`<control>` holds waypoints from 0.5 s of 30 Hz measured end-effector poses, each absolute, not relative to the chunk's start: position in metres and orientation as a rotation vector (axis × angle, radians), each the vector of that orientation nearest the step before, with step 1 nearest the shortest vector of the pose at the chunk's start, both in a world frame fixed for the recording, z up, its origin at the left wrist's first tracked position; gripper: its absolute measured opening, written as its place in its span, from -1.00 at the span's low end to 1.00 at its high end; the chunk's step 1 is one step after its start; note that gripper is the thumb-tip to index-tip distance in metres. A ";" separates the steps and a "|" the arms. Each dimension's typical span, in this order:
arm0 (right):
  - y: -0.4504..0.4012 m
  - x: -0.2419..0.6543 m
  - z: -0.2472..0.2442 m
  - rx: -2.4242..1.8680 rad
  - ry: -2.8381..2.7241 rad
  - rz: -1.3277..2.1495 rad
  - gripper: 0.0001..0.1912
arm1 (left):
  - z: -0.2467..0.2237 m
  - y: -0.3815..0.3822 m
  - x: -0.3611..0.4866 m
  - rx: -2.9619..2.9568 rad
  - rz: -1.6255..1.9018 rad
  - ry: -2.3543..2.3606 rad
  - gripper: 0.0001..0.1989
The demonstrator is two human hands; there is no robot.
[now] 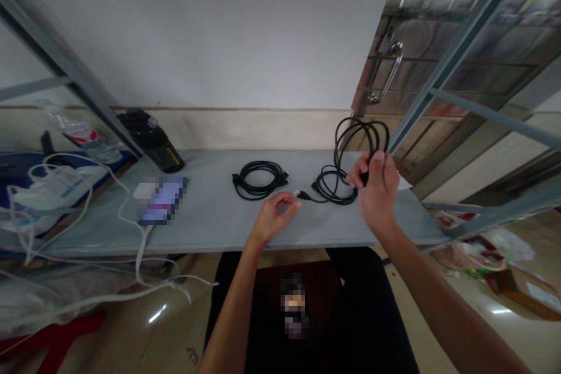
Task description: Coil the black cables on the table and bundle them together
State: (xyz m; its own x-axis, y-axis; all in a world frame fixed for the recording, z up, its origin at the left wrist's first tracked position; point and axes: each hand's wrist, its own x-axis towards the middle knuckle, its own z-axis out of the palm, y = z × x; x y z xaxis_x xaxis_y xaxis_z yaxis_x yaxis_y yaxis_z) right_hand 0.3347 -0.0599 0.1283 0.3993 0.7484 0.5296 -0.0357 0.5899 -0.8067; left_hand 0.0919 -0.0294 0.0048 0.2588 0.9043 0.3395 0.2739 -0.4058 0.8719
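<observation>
Raised above the right part of the grey desk [210, 228], my right hand [377, 187] is closed around a looped black cable [339, 146]. Its loops stand up above my fingers. Below and to the left, more black cable [322, 190] lies coiled on the desk, partly behind the raised loops. A black plug [303, 194] with a light metal tip points left from there. My left hand [278, 213] is just beside that plug, thumb and index finger apart, with nothing visible between them. Behind it lies a second coiled black cable [258, 180].
On the left are a phone [164, 201] with a white cord [141, 251], a tilted black bottle [153, 143] and a clear plastic bottle [85, 137]. Metal frame posts [456, 49] rise at both sides. A wall [228, 35] closes off the back.
</observation>
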 end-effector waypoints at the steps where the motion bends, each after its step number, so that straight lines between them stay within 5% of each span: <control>1: -0.063 0.324 0.121 -0.818 -1.068 0.617 -0.56 | 0.005 -0.029 0.092 1.820 1.160 1.067 -0.65; 8: -0.074 0.282 0.057 -1.037 -1.347 0.791 -0.55 | -0.001 -0.022 0.090 1.756 1.149 1.001 -0.65; 15: -0.096 0.271 0.014 -1.021 -2.276 0.603 -0.72 | -0.014 -0.017 0.090 1.726 1.229 0.948 -0.69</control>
